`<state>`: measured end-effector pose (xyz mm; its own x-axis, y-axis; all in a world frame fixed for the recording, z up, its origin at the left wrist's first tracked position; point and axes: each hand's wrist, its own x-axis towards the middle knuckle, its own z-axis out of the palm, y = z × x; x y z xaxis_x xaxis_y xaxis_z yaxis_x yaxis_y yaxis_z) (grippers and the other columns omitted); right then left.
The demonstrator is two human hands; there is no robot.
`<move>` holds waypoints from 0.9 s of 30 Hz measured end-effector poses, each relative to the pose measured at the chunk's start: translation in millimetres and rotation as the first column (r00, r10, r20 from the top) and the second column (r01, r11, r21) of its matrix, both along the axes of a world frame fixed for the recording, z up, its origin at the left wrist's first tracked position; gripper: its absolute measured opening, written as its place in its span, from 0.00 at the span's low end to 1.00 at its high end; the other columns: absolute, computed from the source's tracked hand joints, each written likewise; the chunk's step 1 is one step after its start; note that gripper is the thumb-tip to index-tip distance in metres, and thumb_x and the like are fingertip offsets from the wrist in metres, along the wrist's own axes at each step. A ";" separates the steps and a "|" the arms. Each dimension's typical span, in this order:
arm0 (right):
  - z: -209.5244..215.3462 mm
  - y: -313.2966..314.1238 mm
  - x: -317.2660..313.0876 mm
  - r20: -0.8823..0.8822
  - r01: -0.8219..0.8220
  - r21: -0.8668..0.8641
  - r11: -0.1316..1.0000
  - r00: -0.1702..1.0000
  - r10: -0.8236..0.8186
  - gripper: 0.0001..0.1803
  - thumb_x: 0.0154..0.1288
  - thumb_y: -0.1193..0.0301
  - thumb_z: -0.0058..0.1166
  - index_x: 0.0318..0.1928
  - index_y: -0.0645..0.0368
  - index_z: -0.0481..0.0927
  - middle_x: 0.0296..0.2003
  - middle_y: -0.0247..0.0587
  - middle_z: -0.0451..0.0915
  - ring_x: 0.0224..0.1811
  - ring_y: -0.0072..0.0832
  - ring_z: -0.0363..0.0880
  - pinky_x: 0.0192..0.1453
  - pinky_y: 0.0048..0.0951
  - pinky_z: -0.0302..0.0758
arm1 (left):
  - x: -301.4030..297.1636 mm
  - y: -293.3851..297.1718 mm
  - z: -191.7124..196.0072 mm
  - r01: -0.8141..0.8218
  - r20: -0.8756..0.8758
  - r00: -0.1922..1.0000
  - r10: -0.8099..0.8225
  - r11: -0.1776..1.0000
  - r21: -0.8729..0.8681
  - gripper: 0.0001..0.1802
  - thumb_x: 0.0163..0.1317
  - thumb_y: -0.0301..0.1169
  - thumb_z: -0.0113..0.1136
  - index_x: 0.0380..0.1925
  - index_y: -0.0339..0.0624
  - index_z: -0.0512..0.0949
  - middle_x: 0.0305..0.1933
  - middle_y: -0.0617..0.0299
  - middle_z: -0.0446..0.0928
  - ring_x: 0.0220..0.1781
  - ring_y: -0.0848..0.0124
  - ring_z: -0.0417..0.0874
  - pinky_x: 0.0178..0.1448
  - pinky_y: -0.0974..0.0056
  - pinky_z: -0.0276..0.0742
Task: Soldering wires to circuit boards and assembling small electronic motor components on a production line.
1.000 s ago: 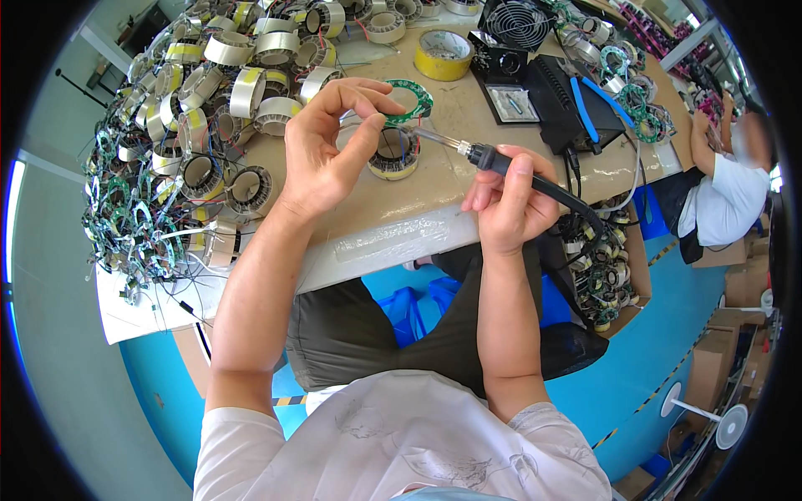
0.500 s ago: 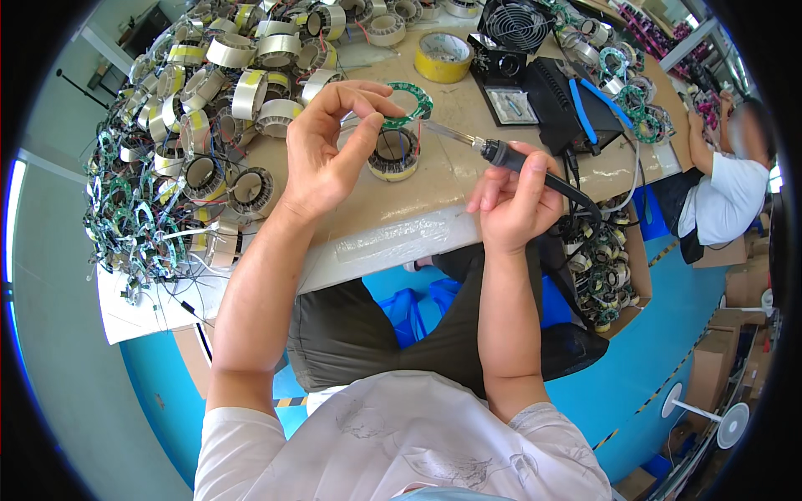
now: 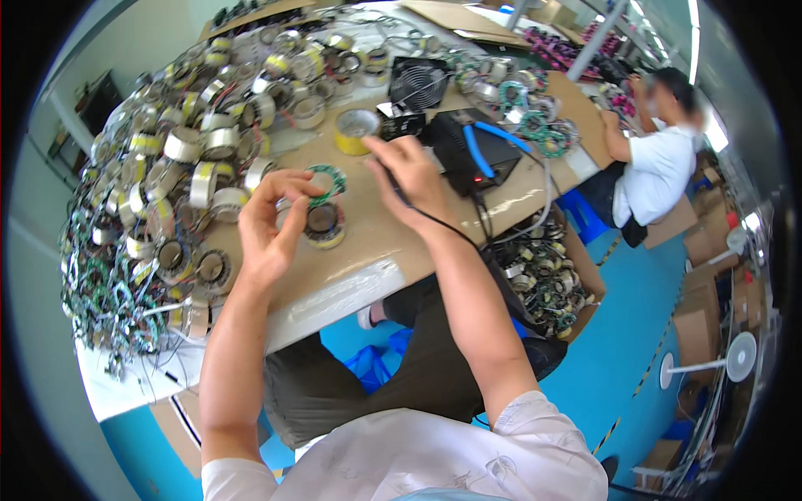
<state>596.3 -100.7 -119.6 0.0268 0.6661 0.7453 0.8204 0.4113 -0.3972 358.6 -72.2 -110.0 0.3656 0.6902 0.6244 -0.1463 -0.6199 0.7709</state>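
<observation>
My left hand (image 3: 274, 219) pinches a green ring-shaped circuit board (image 3: 337, 185) between thumb and fingers. Just below the board, a motor stator (image 3: 324, 237) with dark windings and a pale yellow-banded rim rests on the table. My right hand (image 3: 411, 182), slightly blurred, is raised near the yellow tape roll (image 3: 344, 139) and the small black stand (image 3: 404, 125). Its fingers are closed around the soldering iron, whose dark cord (image 3: 447, 224) runs back along my wrist. Most of the iron, its tip included, is hidden by the hand or blurred.
Stators (image 3: 219, 142) and tangled wired boards (image 3: 109, 292) heap up on the left. A black soldering station (image 3: 508, 157) with blue handles (image 3: 478, 152) on it stands right of my hand, a fan (image 3: 419, 82) behind. A box of stators (image 3: 547, 280) sits below. Another person (image 3: 656, 167) sits at right.
My right hand has moved the soldering iron away from the board, up toward the tape roll and black stand. The left hand still pinches the board. The whole view has shifted.
</observation>
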 end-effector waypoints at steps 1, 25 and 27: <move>-1.4 1.3 -1.6 0.010 -0.003 -0.105 0.994 1.000 0.004 0.16 0.67 0.72 0.61 0.55 0.53 0.83 0.38 0.46 0.79 0.39 0.45 0.82 0.43 0.39 0.78 | -1.0 1.3 -1.3 -0.004 0.004 1.000 0.004 1.000 0.001 0.02 0.65 0.20 0.57 0.34 0.37 0.75 0.44 0.54 0.84 0.60 0.59 0.78 0.67 0.54 0.69; 33.2 -23.7 -66.2 -0.098 -0.351 0.258 0.900 0.918 0.385 0.16 0.55 0.85 0.63 0.44 0.58 0.83 0.34 0.42 0.85 0.35 0.41 0.83 0.40 0.38 0.77 | 6.1 -0.3 -3.4 -0.025 0.044 0.999 0.026 1.000 -0.019 0.04 0.63 0.18 0.58 0.37 0.35 0.76 0.48 0.50 0.81 0.53 0.64 0.80 0.60 0.61 0.73; 35.3 -22.3 -63.1 -0.083 -0.331 0.266 0.905 0.928 0.364 0.17 0.55 0.86 0.62 0.45 0.58 0.82 0.33 0.40 0.84 0.35 0.40 0.83 0.40 0.38 0.77 | 7.3 1.2 -3.3 -0.035 0.022 0.999 0.034 0.999 0.017 0.04 0.62 0.18 0.59 0.36 0.35 0.76 0.46 0.51 0.81 0.54 0.61 0.81 0.61 0.59 0.73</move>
